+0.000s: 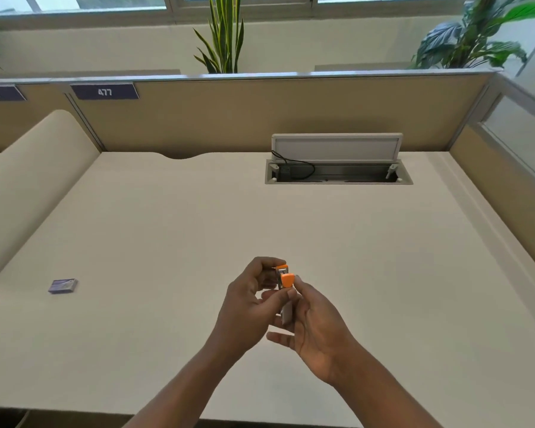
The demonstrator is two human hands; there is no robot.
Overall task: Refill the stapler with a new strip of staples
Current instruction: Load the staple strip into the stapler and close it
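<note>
One stapler (286,281) — between left grip (247,307), right grip (315,332)

A broad cream-white desk top (291,223) fills the view, matte and evenly lit. Along its far edge runs a tan fabric partition panel (229,115), capped by a grey metal rail (291,76). On the panel there's a dark blue number plate reading 477 (104,92). Set into the desk is a grey cable hatch (340,180), its flat lid (337,146) tilted up and a black cable (303,163) looping inside. Behind the partition stand a tall spiky green plant (224,35) and, at right, a broad-leafed dark green plant (470,38). Daylight comes through the windows (244,0).
</note>
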